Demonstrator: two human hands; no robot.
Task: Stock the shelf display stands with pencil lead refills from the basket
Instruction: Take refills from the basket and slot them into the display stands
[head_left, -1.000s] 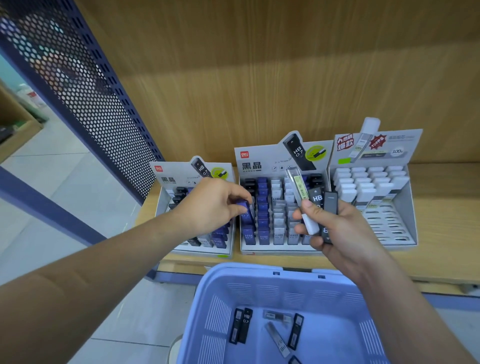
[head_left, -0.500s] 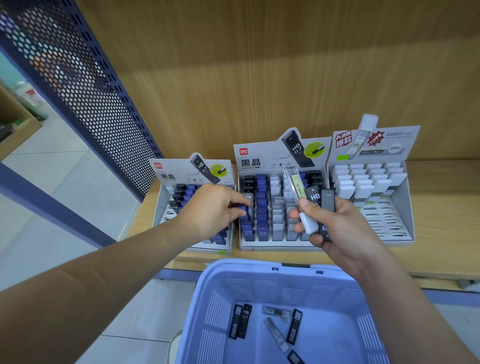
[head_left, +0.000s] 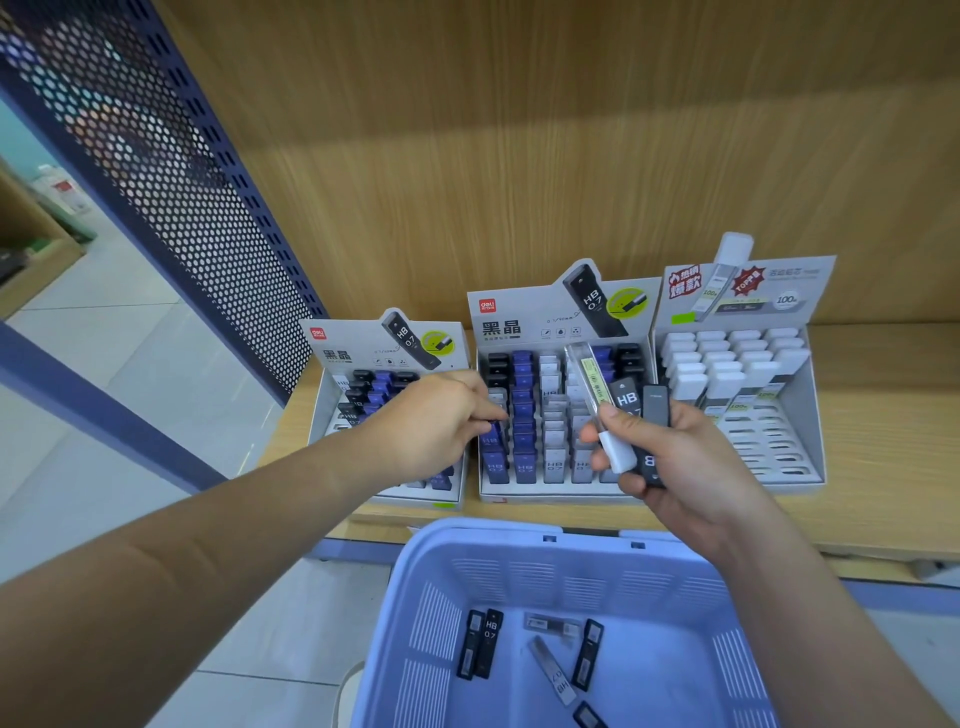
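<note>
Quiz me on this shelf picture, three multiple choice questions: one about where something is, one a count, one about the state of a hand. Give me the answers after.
1. Where does the left hand pinch a blue refill?
A. Inside the basket
B. At the leftmost column of the middle display stand
C. Over the right-hand stand

2. How many display stands sit on the shelf?
A. Two
B. Three
C. Five

3. What state is the right hand in?
A. Open and empty
B. A closed, empty fist
C. Holding several refills fanned upward

Answers:
1 B: its fingertips curl at that stand's left edge.
2 B: three cardboard stands are lined up side by side.
3 C: its fingers grip a clear refill and black ones.
</note>
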